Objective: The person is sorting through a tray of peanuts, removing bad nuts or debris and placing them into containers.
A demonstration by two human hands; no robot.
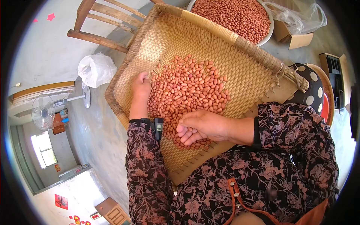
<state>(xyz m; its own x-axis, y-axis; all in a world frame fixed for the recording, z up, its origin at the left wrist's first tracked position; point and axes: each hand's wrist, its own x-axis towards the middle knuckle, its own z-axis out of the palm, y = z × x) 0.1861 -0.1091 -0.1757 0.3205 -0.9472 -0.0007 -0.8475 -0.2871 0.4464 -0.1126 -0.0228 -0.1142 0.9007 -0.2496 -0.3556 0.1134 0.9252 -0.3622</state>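
Peanuts (187,90) lie in the woven tray (240,67), right of the half-curled left hand (141,86) and mostly beyond the right hand (198,126), curled over their near edge. I can't tell whether either grips any.

Item: red square sign (61,201), bearing what seems to be one large written character, is standing out on the pale wall (45,206) at lower left. Item: small red-bordered label (95,216), print too small for reading, is sitting near the sign, beside a brown panel (113,212).
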